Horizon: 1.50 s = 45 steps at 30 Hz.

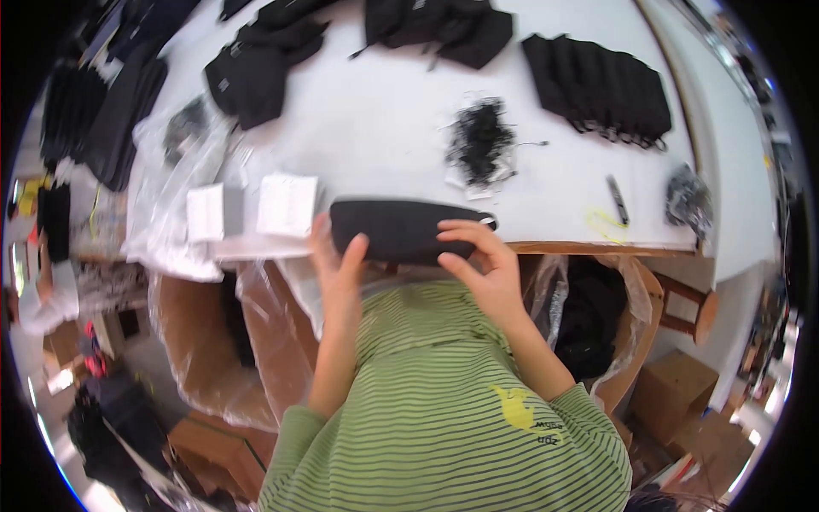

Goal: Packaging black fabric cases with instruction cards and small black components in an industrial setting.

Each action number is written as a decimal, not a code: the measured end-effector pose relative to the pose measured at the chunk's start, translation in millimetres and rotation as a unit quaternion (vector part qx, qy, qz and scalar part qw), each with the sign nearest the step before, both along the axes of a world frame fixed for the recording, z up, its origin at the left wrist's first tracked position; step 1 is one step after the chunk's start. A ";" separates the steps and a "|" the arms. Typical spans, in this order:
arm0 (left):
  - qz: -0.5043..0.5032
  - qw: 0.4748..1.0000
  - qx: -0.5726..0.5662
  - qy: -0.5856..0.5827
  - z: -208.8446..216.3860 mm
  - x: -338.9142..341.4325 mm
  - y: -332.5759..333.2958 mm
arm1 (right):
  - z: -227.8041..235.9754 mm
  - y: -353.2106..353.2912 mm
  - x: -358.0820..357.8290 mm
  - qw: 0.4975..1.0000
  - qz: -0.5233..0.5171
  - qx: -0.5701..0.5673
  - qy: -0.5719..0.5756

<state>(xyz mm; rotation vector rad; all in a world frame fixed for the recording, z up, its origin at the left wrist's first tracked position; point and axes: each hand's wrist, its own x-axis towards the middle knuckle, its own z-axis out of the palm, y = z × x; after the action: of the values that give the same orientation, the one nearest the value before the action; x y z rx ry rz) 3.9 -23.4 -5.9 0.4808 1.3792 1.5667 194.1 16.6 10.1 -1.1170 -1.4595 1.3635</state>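
Note:
A long black fabric pouch lies level across the table's near edge, a small loop at its right end. My left hand grips its left end, thumb in front and fingers at the side. At the other end, my right hand holds it between thumb and fingers. Just beyond my left hand stand a white stack of cards and a smaller white stack. Farther off, past the pouch, is a pile of thin black cords with white tags under it.
Black pouches in a row lie at the far right, other black bags at the far left. A dark pen-like tool and crumpled plastic sit at right. Plastic-lined boxes stand below the edge. Another person is at far left.

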 end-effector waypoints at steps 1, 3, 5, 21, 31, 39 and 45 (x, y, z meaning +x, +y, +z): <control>0.037 0.993 0.027 0.105 -3.9 -6.7 -0.3 | -0.8 3.4 5.0 0.999 0.026 -0.013 0.014; -0.040 0.975 0.099 0.196 5.3 -17.6 2.9 | -6.0 5.8 9.5 0.992 0.042 -0.079 0.083; -0.165 0.941 0.078 0.287 11.8 -24.4 4.1 | -4.6 12.7 18.7 0.985 0.058 -0.144 0.075; 0.036 0.842 -0.037 0.537 0.2 -111.5 29.3 | 28.5 279.8 331.9 0.852 -0.439 0.064 0.279; -0.015 0.792 -0.194 0.579 -79.9 -194.0 9.4 | -77.1 336.7 406.0 0.806 -0.557 -0.144 -0.137; 0.076 0.589 -0.174 0.786 -22.6 -121.9 37.6 | -19.6 251.6 240.7 0.899 -0.361 0.170 -0.180; -0.061 0.757 -0.275 0.590 -1.0 -129.6 39.0 | -50.1 182.3 116.6 0.896 -0.021 0.194 -0.400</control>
<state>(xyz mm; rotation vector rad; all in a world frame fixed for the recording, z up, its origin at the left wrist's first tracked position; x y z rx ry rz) -125.6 15.6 -6.9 1.2559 2.5527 0.5390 310.7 198.9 -40.0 -1.4998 -2.1423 0.5122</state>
